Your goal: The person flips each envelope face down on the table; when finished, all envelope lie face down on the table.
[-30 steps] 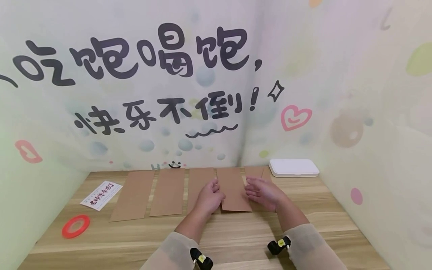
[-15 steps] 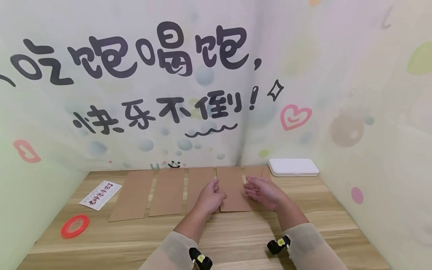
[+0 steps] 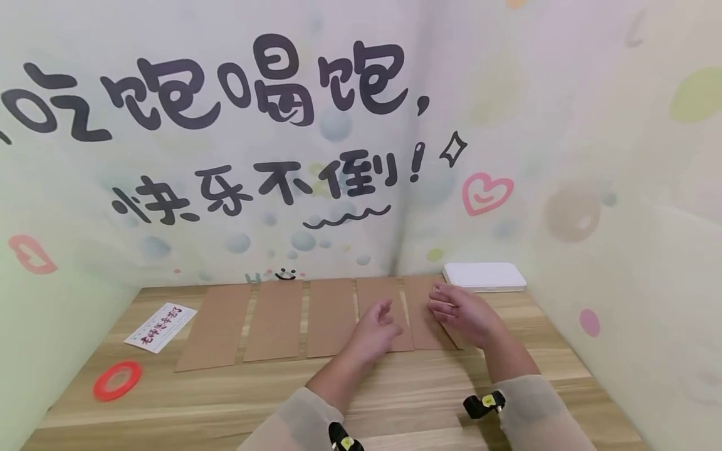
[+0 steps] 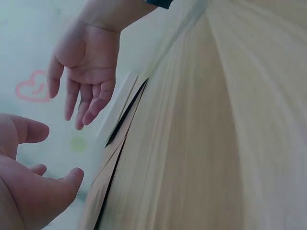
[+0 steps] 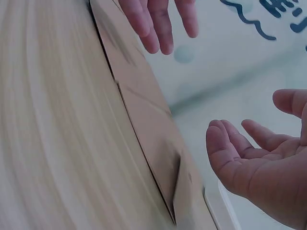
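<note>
Several brown cardboard rectangles (image 3: 329,316) lie in a row along the back of the table. My left hand (image 3: 373,332) is above the fourth piece from the left (image 3: 375,297), fingers loosely bent around nothing. My right hand (image 3: 464,313) hovers by the rightmost cardboard pieces (image 3: 420,307), fingers relaxed and holding nothing. At the right end, one cardboard piece (image 5: 187,196) overlaps its neighbour with an edge slightly raised. In the left wrist view my right hand (image 4: 88,67) hangs above the cardboard, apart from it; a dark gap shows beneath the cardboard edge.
A white flat case (image 3: 485,277) sits at the back right, against the wall. On the left are a white card with red handwriting (image 3: 160,327) and a red tape roll (image 3: 117,381). Printed wall hangings (image 3: 271,156) close the back and sides of the wooden table (image 3: 237,401).
Both hands have moved right, from either side of the fourth cardboard piece towards the right end of the row. The fourth piece's near edge settled flat earlier. The view has shifted slightly right.
</note>
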Available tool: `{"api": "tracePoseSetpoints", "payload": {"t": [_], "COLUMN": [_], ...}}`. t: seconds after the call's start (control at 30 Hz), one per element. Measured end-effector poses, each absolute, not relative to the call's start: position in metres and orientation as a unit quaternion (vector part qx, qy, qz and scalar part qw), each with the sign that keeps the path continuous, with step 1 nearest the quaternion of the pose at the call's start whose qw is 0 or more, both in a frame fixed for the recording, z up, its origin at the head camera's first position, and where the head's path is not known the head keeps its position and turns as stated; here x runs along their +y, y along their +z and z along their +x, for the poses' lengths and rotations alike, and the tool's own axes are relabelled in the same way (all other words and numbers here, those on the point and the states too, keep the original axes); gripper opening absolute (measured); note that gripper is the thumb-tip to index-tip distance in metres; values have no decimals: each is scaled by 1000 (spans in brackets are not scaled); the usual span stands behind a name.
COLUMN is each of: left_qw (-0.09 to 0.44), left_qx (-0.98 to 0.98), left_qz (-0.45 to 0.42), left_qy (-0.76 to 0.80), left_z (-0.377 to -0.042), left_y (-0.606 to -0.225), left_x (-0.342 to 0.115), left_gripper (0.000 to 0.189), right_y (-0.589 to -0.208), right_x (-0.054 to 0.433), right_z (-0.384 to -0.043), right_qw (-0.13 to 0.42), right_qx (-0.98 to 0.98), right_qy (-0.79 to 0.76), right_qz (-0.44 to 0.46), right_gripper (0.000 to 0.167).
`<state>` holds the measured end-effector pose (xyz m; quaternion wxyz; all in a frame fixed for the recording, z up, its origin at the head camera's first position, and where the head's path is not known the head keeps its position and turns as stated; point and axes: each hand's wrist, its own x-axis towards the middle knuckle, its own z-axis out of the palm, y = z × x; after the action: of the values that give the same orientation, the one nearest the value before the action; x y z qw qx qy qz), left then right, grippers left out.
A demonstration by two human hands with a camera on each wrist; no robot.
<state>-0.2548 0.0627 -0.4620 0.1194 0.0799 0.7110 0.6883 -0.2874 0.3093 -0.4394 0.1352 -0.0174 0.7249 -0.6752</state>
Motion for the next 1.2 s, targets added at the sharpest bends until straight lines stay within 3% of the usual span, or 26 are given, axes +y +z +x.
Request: {"api": "tracePoseSetpoints", "payload": {"t": [0.23, 0.43, 0.73, 1.2], "left_qw": [135, 135, 179, 167], "left_qx": [726, 758, 770, 764], "left_qz": [85, 63, 66, 58], "left_qy": [669, 635, 609, 621], "left_z": [-259, -277, -283, -289], "left_y": [-455, -453, -441, -450], "left_x": [96, 111, 115, 113], "left_gripper": [76, 72, 72, 73], "right_y": [-448, -457, -459, -463], "right_x": [346, 364, 377, 380], "right_z": [-284, -287, -287, -289], "right_qw": [122, 155, 190, 196], "right_qx": [735, 726, 707, 692], "right_qy": [-667, -670, -681, -694], "right_qz": [-12, -4, -3, 23], "right_gripper": [70, 71, 74, 77]}}
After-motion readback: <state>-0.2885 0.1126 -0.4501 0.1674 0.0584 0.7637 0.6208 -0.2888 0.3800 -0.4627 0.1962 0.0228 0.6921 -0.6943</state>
